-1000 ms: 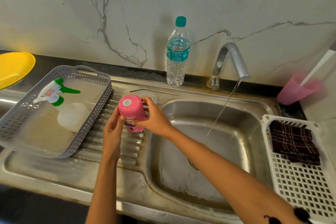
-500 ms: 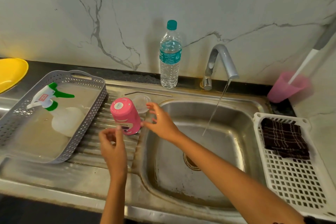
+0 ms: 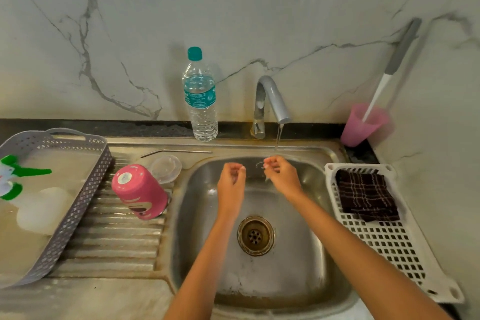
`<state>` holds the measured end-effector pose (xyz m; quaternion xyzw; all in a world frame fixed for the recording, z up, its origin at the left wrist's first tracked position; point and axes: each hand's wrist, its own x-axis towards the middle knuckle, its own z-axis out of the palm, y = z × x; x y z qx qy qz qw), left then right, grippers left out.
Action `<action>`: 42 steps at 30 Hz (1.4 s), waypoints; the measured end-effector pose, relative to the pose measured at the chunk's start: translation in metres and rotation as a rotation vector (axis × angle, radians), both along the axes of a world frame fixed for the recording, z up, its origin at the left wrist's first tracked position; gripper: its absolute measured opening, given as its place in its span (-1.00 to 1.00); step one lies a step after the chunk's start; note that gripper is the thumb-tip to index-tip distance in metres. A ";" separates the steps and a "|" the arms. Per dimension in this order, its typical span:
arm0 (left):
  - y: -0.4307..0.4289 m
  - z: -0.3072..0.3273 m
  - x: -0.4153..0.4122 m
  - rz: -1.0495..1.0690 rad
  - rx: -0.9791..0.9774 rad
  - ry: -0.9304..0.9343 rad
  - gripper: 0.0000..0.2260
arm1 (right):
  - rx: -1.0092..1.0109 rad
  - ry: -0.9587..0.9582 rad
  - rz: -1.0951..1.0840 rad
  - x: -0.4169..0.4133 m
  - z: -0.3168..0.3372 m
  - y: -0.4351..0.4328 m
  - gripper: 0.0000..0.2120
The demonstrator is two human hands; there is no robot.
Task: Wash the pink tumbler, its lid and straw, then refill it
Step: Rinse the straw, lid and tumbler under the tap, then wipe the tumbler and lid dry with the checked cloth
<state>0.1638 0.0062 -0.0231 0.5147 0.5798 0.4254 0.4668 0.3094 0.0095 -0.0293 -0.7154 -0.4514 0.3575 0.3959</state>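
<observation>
We judge the washing done: pink tumbler (image 3: 140,191) upended, lid (image 3: 166,169) beside it, straw (image 3: 176,152) near; refilling remains. Our left hand (image 3: 231,184) and right hand (image 3: 281,175) hang loosely curled, empty.

Steel sink (image 3: 306,280) dull, stained; pink tumbler (image 3: 140,191) glossy; lid (image 3: 166,169) clear plastic; straw (image 3: 176,152) metal.
</observation>
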 end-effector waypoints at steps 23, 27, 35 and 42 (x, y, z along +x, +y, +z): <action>0.049 -0.016 0.031 -0.004 -0.099 0.018 -0.95 | 0.031 0.151 0.210 0.031 0.059 0.095 -0.72; 0.050 -0.015 0.025 0.006 -0.093 0.018 -0.94 | 0.015 0.158 0.167 0.033 0.059 0.094 -0.68; 0.048 -0.019 0.016 0.019 -0.090 0.024 -0.93 | -0.010 0.301 0.036 0.031 0.042 0.087 -0.65; 0.033 -0.019 0.002 -0.003 -0.062 0.060 -0.94 | -0.004 0.102 0.117 0.011 0.017 0.030 -0.65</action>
